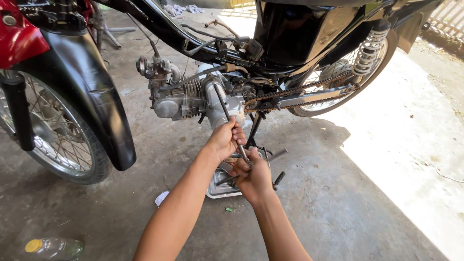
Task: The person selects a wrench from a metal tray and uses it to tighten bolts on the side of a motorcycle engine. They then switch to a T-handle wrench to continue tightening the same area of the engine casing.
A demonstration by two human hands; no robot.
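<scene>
- Gripping a long T-handle wrench (231,123) with both hands: left hand (226,140) closed around the mid-shaft, right hand (252,178) closed around the lower end near the cross-handle.
- Wrench long axis runs diagonally, from the hands up and to the left; its tip sits at the engine (193,99) side case, just left of the chain sprocket. Exact seating on a fastener is too small to tell.
- Left hand is nearer the engine; right hand is lower and closer to the camera.
- Metal cover (220,188) lies flat on the floor (338,193) directly under the right hand, partly hidden by it.
- Center stand (253,130) leg drops just right of the shaft, very near the left hand's knuckles; tight on that side.
- Chain (299,89) runs right from the sprocket to the rear wheel (338,72), above the hands, apart from them.
- Front wheel (53,140) and fender stand well apart to the left; bottle (50,248) near the floor's lower-left corner.
- Open floor to the right and toward the camera.
</scene>
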